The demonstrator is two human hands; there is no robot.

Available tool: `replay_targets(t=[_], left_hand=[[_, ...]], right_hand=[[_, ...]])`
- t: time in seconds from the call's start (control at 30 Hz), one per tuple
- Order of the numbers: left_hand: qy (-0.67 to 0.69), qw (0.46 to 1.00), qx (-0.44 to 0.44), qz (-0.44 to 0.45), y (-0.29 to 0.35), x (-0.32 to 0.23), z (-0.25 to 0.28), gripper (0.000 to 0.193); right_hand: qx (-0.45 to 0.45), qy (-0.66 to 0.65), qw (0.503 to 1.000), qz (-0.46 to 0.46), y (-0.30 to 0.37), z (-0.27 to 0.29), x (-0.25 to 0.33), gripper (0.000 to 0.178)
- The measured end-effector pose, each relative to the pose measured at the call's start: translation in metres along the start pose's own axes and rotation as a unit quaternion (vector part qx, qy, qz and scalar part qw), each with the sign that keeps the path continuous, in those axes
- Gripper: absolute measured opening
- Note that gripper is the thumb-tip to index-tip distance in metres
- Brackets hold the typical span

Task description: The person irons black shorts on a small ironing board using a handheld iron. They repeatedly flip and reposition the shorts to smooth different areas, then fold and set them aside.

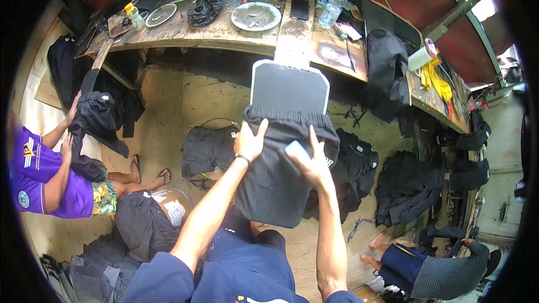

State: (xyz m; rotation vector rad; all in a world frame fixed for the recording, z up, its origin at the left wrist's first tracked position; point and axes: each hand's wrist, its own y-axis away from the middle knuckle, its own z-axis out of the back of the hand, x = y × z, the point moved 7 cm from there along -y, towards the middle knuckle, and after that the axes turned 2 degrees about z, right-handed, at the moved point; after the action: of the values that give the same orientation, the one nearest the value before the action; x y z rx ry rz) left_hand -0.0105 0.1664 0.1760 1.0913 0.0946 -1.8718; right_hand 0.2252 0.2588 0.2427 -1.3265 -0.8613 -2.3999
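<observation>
A pair of black shorts (275, 191) with a gathered elastic waistband hangs in front of me. Its waist lies at the lower end of a flat dark board (289, 87) with a pale edge, which juts out from the bench. My left hand (250, 143) grips the shorts at their left side below the waistband, thumb on top. At the right side my right hand (314, 165) has hold of the cloth, its index finger stretched toward the waistband. A small pale blue patch shows at the right thumb; I cannot make out what it is.
On the wooden bench (258, 42) are a round tray (256, 17), a phone (300, 8) and plastic bottles (334, 7). Dark garments (410, 185) hang or lie around. A person in purple (62, 174) handles dark cloth at left; another (449, 272) is at lower right.
</observation>
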Motion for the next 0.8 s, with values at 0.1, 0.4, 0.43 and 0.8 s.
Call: replay_targets(t=[0.1, 0.4, 0.43, 0.8], left_hand=[[-0.04, 0.999, 0.008, 0.012, -0.038, -0.008, 0.002, 0.116], [-0.254, 0.935, -0.026, -0.245, -0.028, -0.085, -0.017, 0.116], [-0.254, 0.93, -0.061, -0.259, -0.043, -0.1, -0.016, 0.116], [-0.168, 0.837, -0.191, -0.484, -0.122, -0.176, -0.013, 0.083]], right_hand=[[-0.035, -0.095, 0.994, 0.034, -0.035, 0.017, 0.028, 0.122], [-0.067, -0.076, 0.992, 0.07, -0.095, 0.032, 0.001, 0.111], [-0.069, -0.114, 0.989, 0.069, -0.115, 0.036, -0.001, 0.107], [-0.192, 0.022, 0.952, 0.236, -0.119, 0.062, 0.1, 0.087]])
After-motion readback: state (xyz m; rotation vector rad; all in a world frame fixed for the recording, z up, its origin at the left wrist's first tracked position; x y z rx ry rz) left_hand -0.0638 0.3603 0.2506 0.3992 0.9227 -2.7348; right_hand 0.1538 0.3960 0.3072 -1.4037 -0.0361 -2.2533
